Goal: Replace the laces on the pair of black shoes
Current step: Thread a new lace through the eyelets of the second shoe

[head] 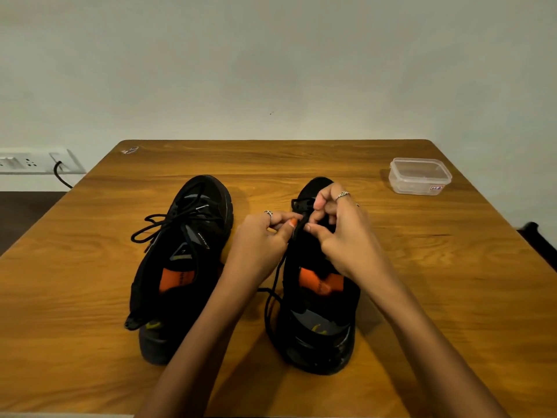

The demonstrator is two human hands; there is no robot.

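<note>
Both hands worked the right shoe (319,297): the left hand (265,233) pinched the lace (272,285), the right hand (337,224) pinched it at twelve o'clock. Best feed gently, keeping slack untangled.

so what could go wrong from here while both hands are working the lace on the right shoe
1. The lace hangs in a loose loop beside the right shoe; the left hand or its forearm could snag it and pull it back out.
2. Both the left and right hand cover the eyelets, so a hole could be missed.
3. The left shoe sits close by, its loose lace could tangle in.
</note>
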